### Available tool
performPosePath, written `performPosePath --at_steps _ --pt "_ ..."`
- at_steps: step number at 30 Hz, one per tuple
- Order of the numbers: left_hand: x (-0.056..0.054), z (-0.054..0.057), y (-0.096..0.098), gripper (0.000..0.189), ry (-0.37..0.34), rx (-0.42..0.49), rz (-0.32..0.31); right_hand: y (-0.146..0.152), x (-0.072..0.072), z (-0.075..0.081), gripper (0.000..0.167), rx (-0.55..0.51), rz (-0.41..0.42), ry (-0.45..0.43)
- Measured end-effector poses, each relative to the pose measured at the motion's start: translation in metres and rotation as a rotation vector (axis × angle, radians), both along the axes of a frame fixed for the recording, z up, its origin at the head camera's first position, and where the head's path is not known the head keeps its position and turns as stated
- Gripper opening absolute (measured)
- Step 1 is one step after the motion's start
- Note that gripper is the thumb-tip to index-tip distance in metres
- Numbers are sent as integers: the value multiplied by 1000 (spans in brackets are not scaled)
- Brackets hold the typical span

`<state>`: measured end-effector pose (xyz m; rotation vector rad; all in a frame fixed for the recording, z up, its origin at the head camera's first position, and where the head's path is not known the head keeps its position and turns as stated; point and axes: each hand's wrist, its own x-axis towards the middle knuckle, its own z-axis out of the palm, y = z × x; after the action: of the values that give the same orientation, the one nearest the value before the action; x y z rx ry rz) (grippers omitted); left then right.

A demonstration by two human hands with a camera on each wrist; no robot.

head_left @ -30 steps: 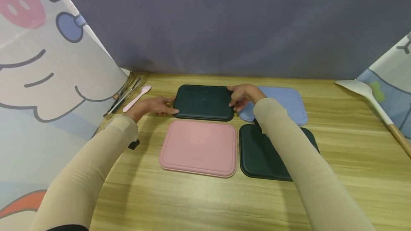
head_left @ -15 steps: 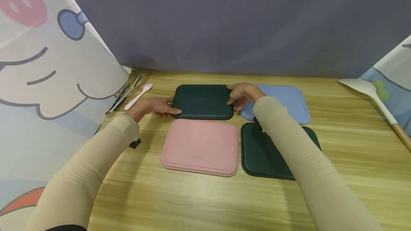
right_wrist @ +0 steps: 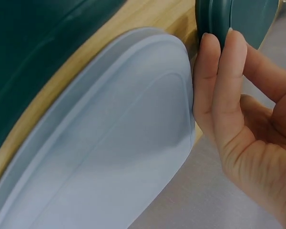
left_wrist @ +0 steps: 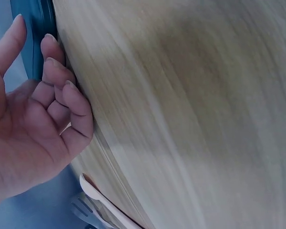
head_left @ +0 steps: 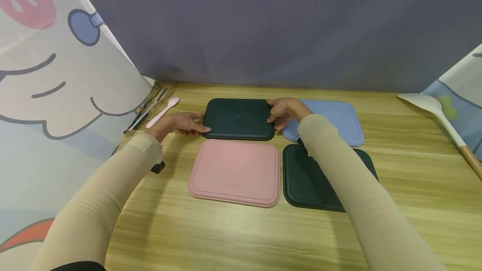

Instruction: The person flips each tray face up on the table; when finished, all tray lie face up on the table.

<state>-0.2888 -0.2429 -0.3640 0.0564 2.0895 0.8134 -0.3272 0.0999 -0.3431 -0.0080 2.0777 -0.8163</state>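
Observation:
Both hands are at the short ends of a flat, lid-like dark green rectangle [head_left: 239, 118] with rounded corners, in the back row. My left hand [head_left: 184, 123] holds its left end, the thumb over the top near the front corner. In the left wrist view the left hand's fingers [left_wrist: 78, 112] curl in by the edge. My right hand [head_left: 283, 112] grips the right end, thumb at the far corner. Two fingertips lie against the side rim in the right wrist view. Similar pieces lie beside it: pink [head_left: 235, 172] in front, light blue [head_left: 339, 122] under the right forearm, and dark green [head_left: 312, 179] front right.
A pink spoon [head_left: 163, 113] and several metal utensils [head_left: 148, 110] lie by the left wall. A large white spoon [head_left: 425, 103] with a wooden handle rests along the right side. A grey curtain [head_left: 263, 28] rises behind the wooden table [head_left: 211, 237].
The view shifts slightly. The left thumb slid a little inward over the dark green piece, then slightly back. Both hands stay at its ends, and the other pieces keep their places.

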Motion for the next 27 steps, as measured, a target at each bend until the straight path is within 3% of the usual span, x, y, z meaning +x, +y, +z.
performPosePath --at_steps 14,21,27 --pt "-5 1 -10 99 -88 115 74 1 -1 -3 89 -26 -8 -7" --pt "-1 1 -15 99 -77 168 121 2 -2 -4 88 -38 2 -4" --pt "3 7 -13 96 -10 152 98 6 -3 -3 89 -49 2 4"
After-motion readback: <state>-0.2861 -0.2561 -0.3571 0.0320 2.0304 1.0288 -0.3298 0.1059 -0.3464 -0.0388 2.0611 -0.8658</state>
